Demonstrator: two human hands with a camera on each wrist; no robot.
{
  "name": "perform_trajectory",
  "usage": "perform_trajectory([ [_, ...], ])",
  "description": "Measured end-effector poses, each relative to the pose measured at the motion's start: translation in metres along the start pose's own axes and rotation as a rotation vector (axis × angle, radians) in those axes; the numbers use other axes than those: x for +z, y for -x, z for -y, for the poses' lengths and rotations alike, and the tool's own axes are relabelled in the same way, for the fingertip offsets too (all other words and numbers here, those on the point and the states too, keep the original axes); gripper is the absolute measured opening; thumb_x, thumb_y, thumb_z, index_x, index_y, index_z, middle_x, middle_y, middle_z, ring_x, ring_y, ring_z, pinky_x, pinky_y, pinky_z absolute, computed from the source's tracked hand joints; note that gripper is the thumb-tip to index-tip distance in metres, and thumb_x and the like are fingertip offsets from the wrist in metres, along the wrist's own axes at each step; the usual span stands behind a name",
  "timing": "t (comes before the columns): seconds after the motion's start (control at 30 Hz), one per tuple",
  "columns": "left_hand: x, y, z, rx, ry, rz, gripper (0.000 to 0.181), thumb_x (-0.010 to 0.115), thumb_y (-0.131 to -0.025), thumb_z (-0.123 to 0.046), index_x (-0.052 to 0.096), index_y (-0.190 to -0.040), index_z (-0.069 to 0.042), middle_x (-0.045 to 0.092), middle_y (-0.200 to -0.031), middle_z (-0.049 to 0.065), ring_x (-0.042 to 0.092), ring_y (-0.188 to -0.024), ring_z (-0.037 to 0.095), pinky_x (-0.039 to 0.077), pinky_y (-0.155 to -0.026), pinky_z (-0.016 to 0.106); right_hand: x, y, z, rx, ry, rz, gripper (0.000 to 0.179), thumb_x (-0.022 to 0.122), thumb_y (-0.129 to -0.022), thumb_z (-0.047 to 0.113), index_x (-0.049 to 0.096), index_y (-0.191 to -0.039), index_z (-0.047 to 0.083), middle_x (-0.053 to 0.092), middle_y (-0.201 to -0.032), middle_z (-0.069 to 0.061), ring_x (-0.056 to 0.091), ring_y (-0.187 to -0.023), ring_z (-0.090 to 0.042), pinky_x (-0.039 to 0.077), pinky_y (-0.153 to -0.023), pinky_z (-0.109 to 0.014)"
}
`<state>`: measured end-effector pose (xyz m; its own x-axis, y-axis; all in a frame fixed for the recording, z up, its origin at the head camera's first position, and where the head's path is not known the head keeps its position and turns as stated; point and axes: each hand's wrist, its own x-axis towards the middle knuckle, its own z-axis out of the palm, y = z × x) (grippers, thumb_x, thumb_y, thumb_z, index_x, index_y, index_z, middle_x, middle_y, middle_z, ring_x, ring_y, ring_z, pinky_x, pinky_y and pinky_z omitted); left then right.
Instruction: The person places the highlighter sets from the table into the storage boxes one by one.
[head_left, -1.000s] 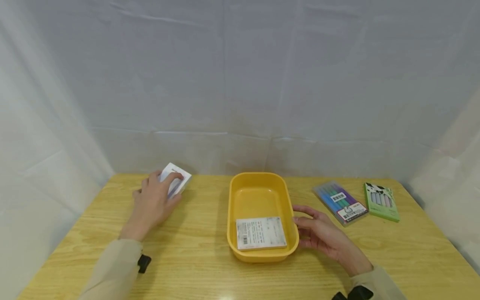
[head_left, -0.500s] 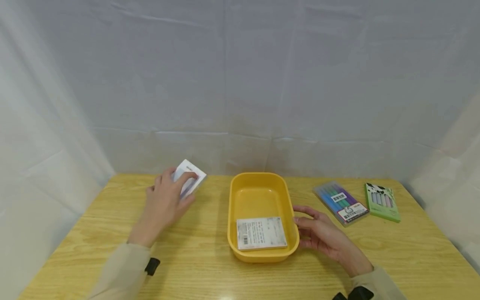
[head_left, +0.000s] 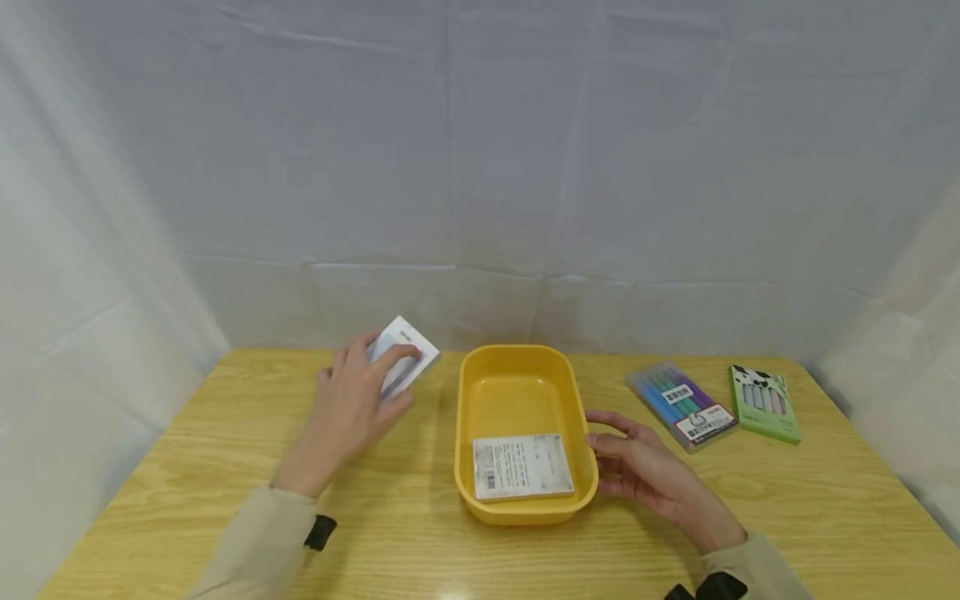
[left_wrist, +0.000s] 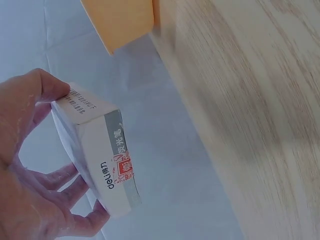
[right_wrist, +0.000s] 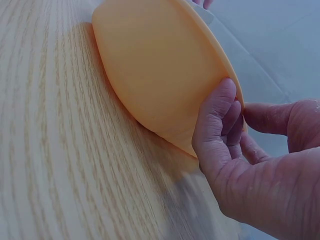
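My left hand [head_left: 341,408] grips a white highlighter box [head_left: 405,354] by its sides, tilted, to the left of the yellow plastic tray [head_left: 467,417]. In the left wrist view the box [left_wrist: 100,160] shows a deli logo, a grey band and a red printed mark, with fingertips along its edges. At the tray's right side, my right hand [head_left: 652,471] pinches the rim. The right wrist view has its fingertips against the outer wall of the tray [right_wrist: 155,65] and at the rim. Inside the tray's near end lies a flat white packet [head_left: 521,467] with printed text and a barcode.
To the right on the wooden table [head_left: 390,533] lie a clear pack of coloured pens [head_left: 678,404] and a green box [head_left: 765,404] with a cow pattern and pale sticks in its window. A pale curtain [head_left: 495,167] hangs behind the table's back edge.
My left hand has carried the highlighter box to the right and slightly up, closer to the tray. The right hand and the tray have stayed in place.
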<state>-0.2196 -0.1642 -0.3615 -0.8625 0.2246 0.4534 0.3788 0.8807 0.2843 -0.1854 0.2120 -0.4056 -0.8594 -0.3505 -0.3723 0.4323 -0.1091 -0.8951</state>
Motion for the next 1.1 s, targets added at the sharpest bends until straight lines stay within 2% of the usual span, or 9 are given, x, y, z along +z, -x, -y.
perform_trajectory([
  [0.37, 0.008, -0.005, -0.018, 0.052, 0.065, 0.014, 0.041, 0.075, -0.084, -0.022, 0.064, -0.124, -0.028, 0.047, -0.147, 0.025, 0.05, -0.126, 0.049, 0.042, -0.092, 0.067, 0.001, 0.001, 0.0, -0.004, -0.011, -0.004, 0.065, 0.06, -0.103, 0.02, 0.026, -0.157, 0.006, 0.076, -0.11, -0.002, 0.073, -0.093, -0.016, 0.062, -0.077, -0.031],
  [0.6, 0.013, -0.009, -0.029, 0.087, 0.078, 0.055, 0.042, 0.074, -0.084, -0.025, 0.064, -0.124, -0.031, 0.046, -0.148, 0.023, 0.048, -0.129, 0.045, 0.041, -0.095, 0.063, 0.002, 0.001, 0.0, -0.007, 0.002, -0.016, 0.063, 0.06, -0.103, 0.021, 0.028, -0.156, 0.006, 0.076, -0.111, -0.002, 0.072, -0.093, -0.016, 0.062, -0.077, -0.03],
  [0.77, 0.016, -0.014, -0.039, 0.13, 0.082, 0.076, 0.042, 0.076, -0.085, -0.026, 0.063, -0.124, -0.032, 0.047, -0.15, 0.022, 0.046, -0.135, 0.044, 0.042, -0.097, 0.063, 0.002, 0.0, 0.0, 0.001, 0.003, -0.029, 0.064, 0.062, -0.102, 0.021, 0.03, -0.156, 0.007, 0.075, -0.113, -0.003, 0.072, -0.093, -0.016, 0.062, -0.077, -0.03],
  [1.1, 0.028, -0.027, -0.054, 0.216, 0.095, 0.118, 0.042, 0.073, -0.085, -0.023, 0.062, -0.123, -0.036, 0.047, -0.151, 0.018, 0.047, -0.136, 0.043, 0.042, -0.096, 0.06, 0.002, 0.001, 0.0, 0.001, 0.0, -0.017, 0.063, 0.06, -0.103, 0.021, 0.029, -0.156, 0.006, 0.075, -0.11, -0.002, 0.073, -0.091, -0.015, 0.062, -0.075, -0.029],
])
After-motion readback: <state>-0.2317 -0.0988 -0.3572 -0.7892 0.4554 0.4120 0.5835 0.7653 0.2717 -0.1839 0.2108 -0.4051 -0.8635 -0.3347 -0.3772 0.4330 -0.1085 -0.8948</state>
